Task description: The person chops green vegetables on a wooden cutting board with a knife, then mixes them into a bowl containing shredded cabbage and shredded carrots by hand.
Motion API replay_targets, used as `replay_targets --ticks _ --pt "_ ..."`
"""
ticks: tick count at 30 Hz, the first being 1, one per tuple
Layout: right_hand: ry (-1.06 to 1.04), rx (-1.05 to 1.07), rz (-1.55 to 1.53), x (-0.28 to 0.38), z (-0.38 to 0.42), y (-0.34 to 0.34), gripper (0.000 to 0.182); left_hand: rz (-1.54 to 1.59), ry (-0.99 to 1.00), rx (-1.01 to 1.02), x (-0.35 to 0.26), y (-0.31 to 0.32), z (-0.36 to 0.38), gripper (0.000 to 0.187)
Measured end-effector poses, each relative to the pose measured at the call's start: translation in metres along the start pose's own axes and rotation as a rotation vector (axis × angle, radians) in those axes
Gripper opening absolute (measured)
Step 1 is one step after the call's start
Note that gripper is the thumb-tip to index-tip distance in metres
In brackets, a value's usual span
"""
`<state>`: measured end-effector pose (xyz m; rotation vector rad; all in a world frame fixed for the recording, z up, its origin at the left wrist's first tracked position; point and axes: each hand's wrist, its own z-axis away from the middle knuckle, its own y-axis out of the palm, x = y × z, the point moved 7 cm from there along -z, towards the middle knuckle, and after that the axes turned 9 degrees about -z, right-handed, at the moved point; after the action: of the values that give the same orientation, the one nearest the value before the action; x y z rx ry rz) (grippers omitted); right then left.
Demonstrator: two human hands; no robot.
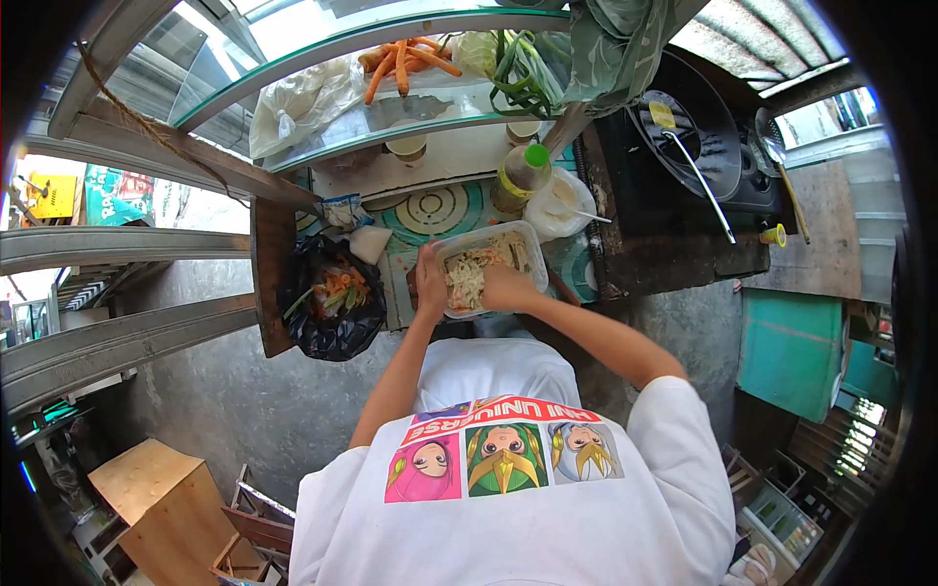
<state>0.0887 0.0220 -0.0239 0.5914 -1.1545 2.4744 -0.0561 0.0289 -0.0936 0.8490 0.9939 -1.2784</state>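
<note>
A clear plastic container with chopped, pale cabbage-like vegetables and orange bits sits at the near edge of the counter. My left hand is pressed along its left side, steadying it. Down in the vegetables is my right hand, its fingers curled in the mix and partly hidden. Left of the container, a black plastic bag stands open with orange and green scraps in it. Behind the container are a green-capped bottle and a white plastic bag with a white handle sticking out.
A glass shelf above the counter bears carrots, green leafy stalks and a plastic bag. To the right, a black stove holds a wok with a long-handled spatula. A small packet lies at the left.
</note>
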Motion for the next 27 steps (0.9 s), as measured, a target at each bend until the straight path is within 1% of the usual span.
replay_targets --ticks 1,3,4,6,7,9,10,12,13,15,16,18,21,23,24,26,27 --pt "-0.004 0.001 0.001 -0.004 -0.004 0.004 0.02 0.008 0.017 0.01 0.0 -0.001 -0.001 0.052" --pt "-0.076 -0.018 -0.212 -0.015 -0.008 0.004 0.02 0.019 0.033 0.023 -0.001 0.0 0.0 0.052" --pt "-0.074 -0.024 -0.212 -0.019 -0.003 -0.004 0.02 0.007 0.033 0.043 -0.004 0.001 0.002 0.052" --pt "0.012 0.117 -0.412 -0.03 0.01 -0.014 0.022 -0.003 0.036 0.055 -0.008 0.002 0.002 0.053" --pt "0.007 0.121 -0.408 -0.032 0.016 -0.022 0.022 -0.037 0.031 0.046 -0.007 0.001 0.002 0.053" --pt "0.097 -0.186 -0.239 -0.045 0.027 -0.052 0.017 -0.07 0.024 0.037 -0.009 0.0 0.003 0.053" --pt "0.099 -0.187 -0.239 -0.044 0.027 -0.051 0.017 -0.062 0.035 0.04 -0.012 0.0 0.004 0.053" --pt "0.058 -0.341 0.154 -0.028 0.027 -0.058 0.018 -0.053 0.045 0.047 -0.016 0.002 0.006 0.053" --pt "0.059 -0.343 0.154 -0.027 0.022 -0.044 0.018 -0.085 0.061 0.035 -0.017 0.002 0.006 0.054" --pt "-0.37 -0.424 0.196 0.005 0.018 -0.003 0.012 -0.117 0.08 0.022 -0.019 0.002 0.006 0.054" --pt "-0.372 -0.425 0.194 0.014 0.023 0.002 0.012 -0.111 0.078 0.017 -0.019 0.001 0.005 0.053" --pt "-0.376 -0.157 0.254 0.026 0.03 0.024 0.014 -0.107 0.074 0.018 -0.017 0.0 0.007 0.053" --pt "-0.32 -0.128 0.315 0.0 0.04 -0.016 0.012 -0.056 0.052 0.024 -0.011 0.001 0.006 0.051" --pt "-0.231 -0.234 0.37 -0.006 0.033 -0.059 0.012 -0.143 0.112 0.043 -0.012 0.005 0.004 0.05" --pt "-0.23 -0.234 0.369 -0.009 0.024 -0.059 0.012 -0.143 0.111 0.044 -0.01 0.006 0.004 0.05" --pt "-0.145 -0.374 0.338 -0.02 0.007 -0.059 0.012 -0.136 0.104 0.003 -0.006 0.006 0.003 0.05" --pt "-0.142 -0.375 0.338 -0.017 0.007 -0.049 0.012 -0.136 0.105 0.007 -0.007 0.006 0.003 0.05"
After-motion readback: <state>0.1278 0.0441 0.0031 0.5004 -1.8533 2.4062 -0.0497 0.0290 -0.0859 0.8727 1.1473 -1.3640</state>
